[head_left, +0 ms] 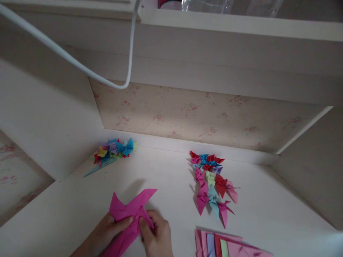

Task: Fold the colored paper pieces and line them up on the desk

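Observation:
A bright pink sheet of origami paper [127, 210], partly folded with pointed flaps sticking up and out, is between my hands above the white desk. My left hand [111, 226] grips its left side, the thumb lying across the front. On the right side, my right hand [157, 230] pinches a narrow flap between thumb and bent fingers. The paper's lower end runs out of the frame at the bottom, and the fingers behind it are hidden.
Rows of folded paper figures [209, 178] stand right of centre. More colourful folded figures [115, 150] are heaped at the back left. Folded coloured papers [222, 246] lie at the bottom right. A white cable or lamp arm [93, 73] hangs below the shelf [241, 26].

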The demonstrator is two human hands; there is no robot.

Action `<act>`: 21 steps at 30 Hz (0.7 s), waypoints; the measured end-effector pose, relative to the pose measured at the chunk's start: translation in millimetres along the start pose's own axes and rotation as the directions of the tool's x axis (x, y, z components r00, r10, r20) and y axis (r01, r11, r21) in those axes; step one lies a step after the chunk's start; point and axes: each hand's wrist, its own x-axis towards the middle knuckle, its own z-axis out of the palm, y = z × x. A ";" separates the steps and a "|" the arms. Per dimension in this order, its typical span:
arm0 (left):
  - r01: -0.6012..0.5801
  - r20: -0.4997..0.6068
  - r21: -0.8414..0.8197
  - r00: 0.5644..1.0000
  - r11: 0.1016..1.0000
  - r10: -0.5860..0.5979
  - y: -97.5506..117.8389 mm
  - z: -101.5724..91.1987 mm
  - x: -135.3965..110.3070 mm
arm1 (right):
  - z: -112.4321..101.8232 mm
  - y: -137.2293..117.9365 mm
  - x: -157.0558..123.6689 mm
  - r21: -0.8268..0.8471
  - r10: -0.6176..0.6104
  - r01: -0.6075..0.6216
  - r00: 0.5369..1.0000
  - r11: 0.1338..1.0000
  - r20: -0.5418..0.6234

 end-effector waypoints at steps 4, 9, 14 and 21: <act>0.037 -0.046 0.099 0.998 0.994 -0.033 -0.6 -1.1 -0.2 | 0.9 2.3 0.4 0.016 0.013 -0.013 1.000 1.000 0.009; 0.020 -0.020 0.110 1.000 0.994 -0.018 -0.7 0.7 4.6 | -1.6 -5.6 -2.2 -0.061 -0.041 0.037 0.998 0.997 -0.052; -0.010 0.018 0.039 1.000 0.999 0.009 -2.4 2.9 6.2 | -2.2 -7.3 -3.9 -0.115 -0.058 0.048 0.994 0.992 -0.088; -0.132 0.009 -0.063 0.991 0.989 0.133 3.2 13.0 -4.3 | -5.9 -7.2 -8.8 0.127 -0.074 0.088 0.991 0.988 -0.113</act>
